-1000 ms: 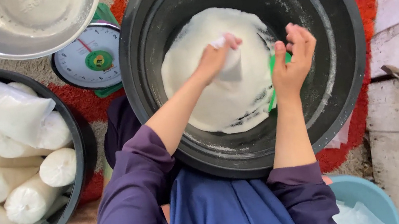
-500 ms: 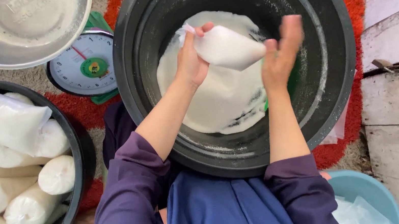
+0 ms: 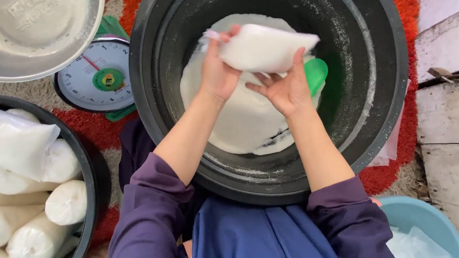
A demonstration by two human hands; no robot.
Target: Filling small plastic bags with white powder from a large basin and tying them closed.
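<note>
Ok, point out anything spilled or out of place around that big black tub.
Nothing is spilled outside the big black tub. White powder dusts its inner wall, and a green scoop lies half buried in the white heap, under the filled bag.

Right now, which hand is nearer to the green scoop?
The right hand. It is just beside the green scoop, under the bag. The left hand grips the bag's far end.

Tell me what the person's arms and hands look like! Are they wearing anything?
Both arms wear dark purple sleeves pushed up near the elbows, leaving the forearms bare. The left hand and right hand are bare too: no gloves, rings or watch show.
</note>
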